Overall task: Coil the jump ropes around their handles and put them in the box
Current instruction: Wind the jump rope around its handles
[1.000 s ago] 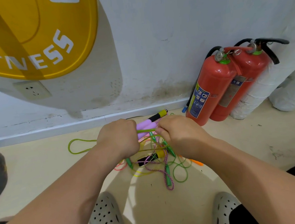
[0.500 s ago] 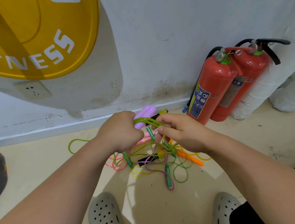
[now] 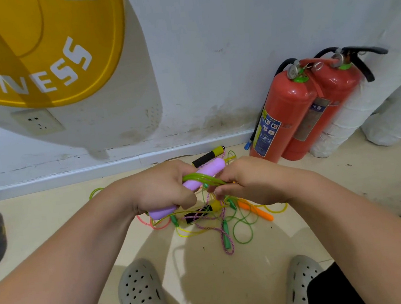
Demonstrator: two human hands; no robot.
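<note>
My left hand is closed tight around a lilac handle, held to the left of the front fire extinguisher and nearer to me than its base. The handle is smooth, rounded plastic. One blunt end sticks up out of my fist toward the extinguisher and another shows below my little finger. I cannot tell whether that is one handle or two held together. A glossy, see-through green rope crosses over the lilac plastic in a few close turns. My right hand, the one closer to the extinguisher, has its fingertips curled in and pinches that rope just beside the handle, almost touching my left hand. The remaining jump ropes lie on the floor under my hands, left of the extinguisher's base. They are a loose tangle of thin green, yellow and pink cords and a braided pink-and-purple cord. An orange handle pokes out on the extinguisher's side, and a small green handle lies at the end nearest me. A black foam handle with a yellow cap lies by the skirting board, left of the extinguisher and just beyond my knuckles. My grey clogs stand nearer to me than the tangle.
</note>
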